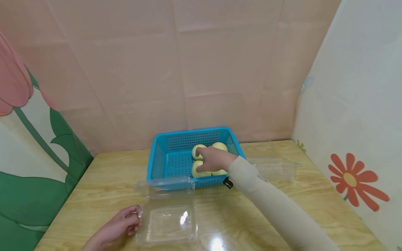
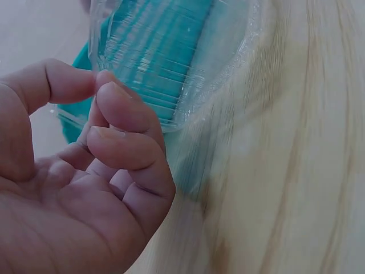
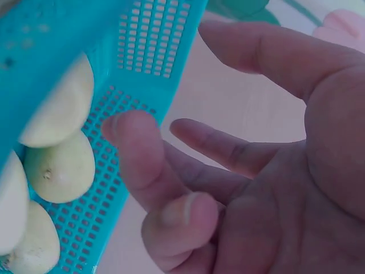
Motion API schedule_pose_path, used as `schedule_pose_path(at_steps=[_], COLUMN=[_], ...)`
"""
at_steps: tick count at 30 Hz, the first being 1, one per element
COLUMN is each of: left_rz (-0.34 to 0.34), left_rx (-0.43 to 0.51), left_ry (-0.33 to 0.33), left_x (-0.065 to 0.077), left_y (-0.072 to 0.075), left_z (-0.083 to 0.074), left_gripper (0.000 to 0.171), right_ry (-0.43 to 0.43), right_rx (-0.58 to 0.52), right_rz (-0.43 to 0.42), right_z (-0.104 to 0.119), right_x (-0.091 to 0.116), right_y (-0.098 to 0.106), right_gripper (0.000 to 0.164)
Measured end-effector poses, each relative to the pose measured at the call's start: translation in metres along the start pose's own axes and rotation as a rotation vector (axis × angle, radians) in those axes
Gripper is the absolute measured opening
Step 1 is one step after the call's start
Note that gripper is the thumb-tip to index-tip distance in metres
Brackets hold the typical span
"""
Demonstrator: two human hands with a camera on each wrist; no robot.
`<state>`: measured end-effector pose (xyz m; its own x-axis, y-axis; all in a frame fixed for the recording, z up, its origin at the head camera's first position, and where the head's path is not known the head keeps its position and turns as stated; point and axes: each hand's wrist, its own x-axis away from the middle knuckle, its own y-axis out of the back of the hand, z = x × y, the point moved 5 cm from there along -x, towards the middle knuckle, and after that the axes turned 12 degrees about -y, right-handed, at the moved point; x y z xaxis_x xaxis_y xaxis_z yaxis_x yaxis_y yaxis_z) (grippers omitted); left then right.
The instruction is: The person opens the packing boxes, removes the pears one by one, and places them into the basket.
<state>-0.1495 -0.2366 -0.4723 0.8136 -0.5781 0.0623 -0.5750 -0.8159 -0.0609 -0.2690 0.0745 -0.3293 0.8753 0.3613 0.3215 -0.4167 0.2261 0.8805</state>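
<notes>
My left hand (image 1: 124,221) pinches the near left edge of a clear plastic clamshell box (image 1: 169,225) between thumb and fingertips. The box stands open on the table, its hinged half (image 1: 166,186) tilted up at the far side. In the left wrist view, the box's ribbed wall (image 2: 154,74) overlaps the blue-green basket. My right hand (image 1: 216,158) reaches over the blue plastic basket (image 1: 151,157), thumb and fingers spread apart. Several pale yellow-green round fruits (image 1: 220,145) lie in the basket's right half, below that hand. The right wrist view shows the fruits (image 3: 61,168) beyond the fingers, with nothing in the palm.
A second clear plastic container (image 1: 276,169) stands right of the basket, partly behind the right sleeve (image 1: 270,198). The wooden table (image 1: 110,174) meets a pinkish cloth backdrop (image 1: 132,87) just behind the basket. Printed flower panels rise on both sides.
</notes>
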Motion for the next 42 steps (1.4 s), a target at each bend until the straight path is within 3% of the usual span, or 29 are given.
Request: schedule_pose_path(at_steps=[5,11,16,19,23,26,34,42], left_rz=[-0.034,-0.041,-0.026,-0.051,-0.104,-0.142,-0.152,-0.359], left_rx=[-0.059,-0.057,-0.048,-0.065,-0.103,-0.118,-0.123,-0.235], left_ry=[0.018,0.039,0.029,0.071,0.128,0.135,-0.006,0.097], left_x=[0.010,0.026,0.043,0.053,0.065,0.071,0.074,0.058], left_y=[0.018,0.044,0.067,0.081,0.100,0.111,0.125,0.139], left_z=[0.000,0.001,0.000,0.001,0.003,0.002,-0.003,-0.008], left_gripper=[0.007,0.011,0.015,0.016,0.014,0.015,0.028,0.017], right_ry=[0.061,0.120,0.114,0.123,0.161,0.182,0.202,0.226], right_rx=[-0.038,0.016,0.046,0.037,0.013,0.012,0.070,0.116], right_rz=[-0.057,-0.160,-0.254,-0.269,-0.218,-0.159,-0.067,-0.051], right_z=[-0.004,-0.004,0.002,0.005,0.010,0.014,0.016,0.014], right_x=[0.020,0.046,0.061,0.068,0.078,0.084,0.089,0.091], right_y=[-0.014,-0.027,-0.033,-0.038,-0.049,-0.058,-0.085,-0.105], right_gripper=[0.047,0.028,0.025,0.021,0.018,0.018,0.019,0.018])
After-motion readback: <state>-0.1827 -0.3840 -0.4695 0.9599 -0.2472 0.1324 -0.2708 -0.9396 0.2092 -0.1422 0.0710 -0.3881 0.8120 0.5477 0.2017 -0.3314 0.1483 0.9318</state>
